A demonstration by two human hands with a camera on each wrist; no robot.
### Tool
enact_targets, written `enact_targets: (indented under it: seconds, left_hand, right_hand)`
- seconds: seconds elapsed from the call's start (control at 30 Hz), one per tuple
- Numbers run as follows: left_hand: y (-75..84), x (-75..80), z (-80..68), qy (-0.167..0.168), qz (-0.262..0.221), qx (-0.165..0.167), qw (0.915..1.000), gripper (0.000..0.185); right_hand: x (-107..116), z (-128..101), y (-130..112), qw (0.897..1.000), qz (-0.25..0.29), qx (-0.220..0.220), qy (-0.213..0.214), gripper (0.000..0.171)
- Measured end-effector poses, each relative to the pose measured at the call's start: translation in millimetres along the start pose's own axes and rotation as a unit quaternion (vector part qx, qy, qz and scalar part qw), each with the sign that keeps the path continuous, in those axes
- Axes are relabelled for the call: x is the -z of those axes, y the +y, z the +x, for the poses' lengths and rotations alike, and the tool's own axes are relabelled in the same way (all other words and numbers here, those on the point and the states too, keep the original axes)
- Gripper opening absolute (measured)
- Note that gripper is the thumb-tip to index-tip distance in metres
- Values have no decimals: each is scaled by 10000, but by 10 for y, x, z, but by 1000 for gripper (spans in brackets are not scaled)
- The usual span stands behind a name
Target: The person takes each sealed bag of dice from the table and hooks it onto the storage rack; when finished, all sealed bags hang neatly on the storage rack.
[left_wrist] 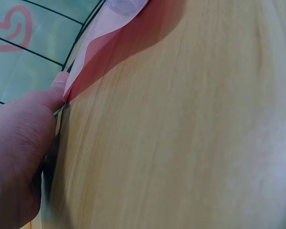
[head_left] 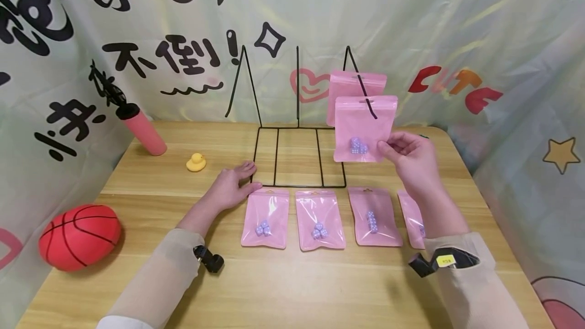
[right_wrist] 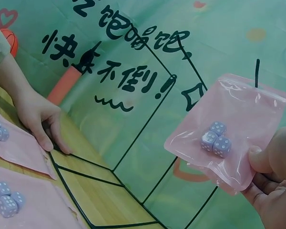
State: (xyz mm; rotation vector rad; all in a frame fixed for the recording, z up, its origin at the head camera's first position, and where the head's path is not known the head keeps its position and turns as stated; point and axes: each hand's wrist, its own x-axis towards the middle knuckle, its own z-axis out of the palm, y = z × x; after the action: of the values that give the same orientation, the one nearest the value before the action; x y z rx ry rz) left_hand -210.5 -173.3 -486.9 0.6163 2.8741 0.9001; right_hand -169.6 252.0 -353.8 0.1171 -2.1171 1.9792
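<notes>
My right hand pinches the lower right edge of a pink zip bag with several lilac dice inside. That bag hangs upright on the right hook of a black wire rack, the hook's tip sticking out in front. Behind it on the same hook is another pink bag, mostly covered. At the rack's front left corner rests my left hand, thumb and fingers spread on the base wire. Its thumb is right at the top of a pink bag lying on the table.
More pink dice bags lie in a row along the rack's front: one bag, another bag, and one bag partly under my right forearm. Leftward are a yellow duck, a pink vase and a red ball. A printed cloth hangs behind.
</notes>
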Motion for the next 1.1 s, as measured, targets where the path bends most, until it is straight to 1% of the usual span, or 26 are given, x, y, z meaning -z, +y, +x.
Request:
enact_targets:
  seconds: [0.1,0.13,0.3,0.47,0.63,0.8,0.93,1.0,1.1]
  left_hand:
    - [2,1,0,3,-5,10,10000,63]
    - [0,1,-2,4,-3,15,10000,63]
    - [-3,1,-11,-2,48,10,10000,63]
    - [-2,-1,-16,-13,52,28,10000,63]
    - [-2,10,-16,-15,48,19,10000,64]
    - [0,19,-15,-13,70,23,10000,65]
    - [-1,26,-12,-11,67,19,10000,65]
    - [3,27,-12,-20,43,30,10000,65]
    - [9,18,-13,-48,61,59,10000,65]
  right_hand:
    - [-29,45,11,9997,235,-12,47,10]
    - [-37,57,16,9997,224,-23,60,11]
    - [-74,106,30,9999,42,-101,130,5]
    - [-98,136,27,9995,-98,-256,143,8]
    - [-90,147,26,9992,-92,-350,140,5]
    - [-38,152,40,9993,-127,-352,95,13]
    - [34,149,74,9991,-343,-268,-10,19]
    - [79,130,96,9975,-676,-208,-64,22]
    - [159,81,130,9916,-1265,-189,-180,28]
